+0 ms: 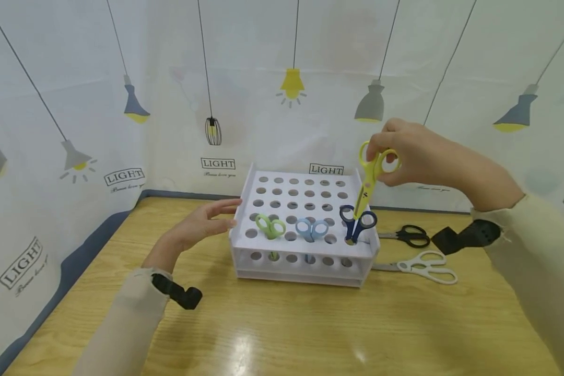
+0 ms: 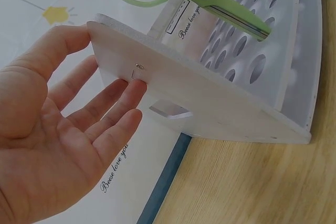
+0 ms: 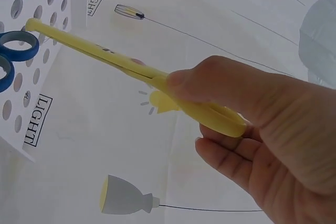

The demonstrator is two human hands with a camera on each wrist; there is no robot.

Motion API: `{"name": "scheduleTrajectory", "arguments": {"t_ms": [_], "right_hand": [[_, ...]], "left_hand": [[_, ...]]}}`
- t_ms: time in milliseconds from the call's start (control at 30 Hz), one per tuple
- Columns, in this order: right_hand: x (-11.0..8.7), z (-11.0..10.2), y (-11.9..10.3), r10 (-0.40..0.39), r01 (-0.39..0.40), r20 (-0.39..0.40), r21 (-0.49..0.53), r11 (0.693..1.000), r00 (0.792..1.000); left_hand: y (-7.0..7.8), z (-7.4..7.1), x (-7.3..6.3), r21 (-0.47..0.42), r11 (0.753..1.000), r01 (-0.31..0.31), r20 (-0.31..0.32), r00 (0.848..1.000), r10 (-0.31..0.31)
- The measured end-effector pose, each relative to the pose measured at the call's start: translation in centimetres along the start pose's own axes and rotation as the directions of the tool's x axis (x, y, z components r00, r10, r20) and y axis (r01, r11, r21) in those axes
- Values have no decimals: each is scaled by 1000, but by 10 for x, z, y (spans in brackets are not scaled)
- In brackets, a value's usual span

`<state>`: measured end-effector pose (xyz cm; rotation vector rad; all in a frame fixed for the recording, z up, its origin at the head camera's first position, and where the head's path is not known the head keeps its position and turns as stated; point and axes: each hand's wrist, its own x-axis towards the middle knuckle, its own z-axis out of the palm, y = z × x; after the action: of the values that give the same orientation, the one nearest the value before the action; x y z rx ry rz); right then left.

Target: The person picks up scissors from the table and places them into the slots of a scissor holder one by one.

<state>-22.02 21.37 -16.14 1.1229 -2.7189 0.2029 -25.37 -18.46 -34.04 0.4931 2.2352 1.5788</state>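
My right hand (image 1: 413,151) pinches a pair of yellow scissors (image 1: 368,180) by the handles, blades pointing down over the right side of a white rack (image 1: 305,250) with rows of round holes. In the right wrist view the thumb presses on the yellow scissors (image 3: 131,69) near the handle loops. Dark blue scissors (image 1: 357,222), light blue scissors (image 1: 312,228) and green scissors (image 1: 270,226) stand in the rack's front rows, handles up. Straight fingers of my left hand (image 1: 195,224) touch the rack's left side panel (image 2: 173,87).
To the right of the rack, black-handled scissors (image 1: 411,236) and white-handled scissors (image 1: 425,267) lie on the wooden table (image 1: 263,324). A pale wall covering (image 1: 249,68) printed with lamps rises behind the rack and along the left.
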Motion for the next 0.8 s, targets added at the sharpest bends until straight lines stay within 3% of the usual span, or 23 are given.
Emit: {"name": "scheduleTrajectory", "arguments": {"t_ms": [400,800], "right_hand": [[25,9,28,117,-119,61,30,992,991],[35,49,49,76,-76,109,1,997,991]], "left_hand": [[-1,1,-2,20,1000,-11,-6,1000,11],[-2,-2,-2,20,1000,-10,-5,1000,11]]}}
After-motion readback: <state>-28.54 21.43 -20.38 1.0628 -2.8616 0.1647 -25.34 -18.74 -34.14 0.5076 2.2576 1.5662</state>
